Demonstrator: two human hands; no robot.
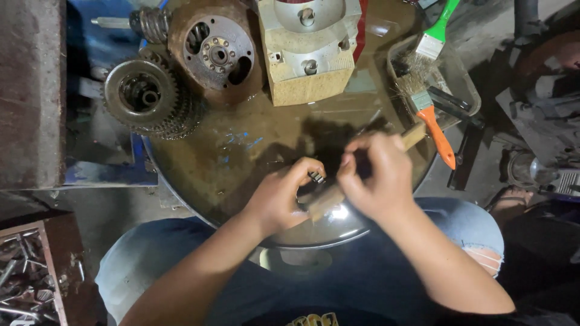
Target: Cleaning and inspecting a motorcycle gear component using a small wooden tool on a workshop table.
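My left hand [281, 196] pinches a small dark metal part [316, 177] between thumb and forefinger, above a round oily metal work surface [241, 151]. My right hand [377, 178] is closed just to its right, fingers curled by the same part and over a wooden stick [415, 135] that runs diagonally under both hands. What the right fingers grip is hidden.
At the back lie a gear cluster [145, 96], a rusty round housing [217, 54] and a pale metal block [309, 48]. A clear tray [465, 84] on the right holds an orange-handled brush [436, 130] and a green-handled brush [438, 30]. A box of metal scraps [27, 278] sits lower left.
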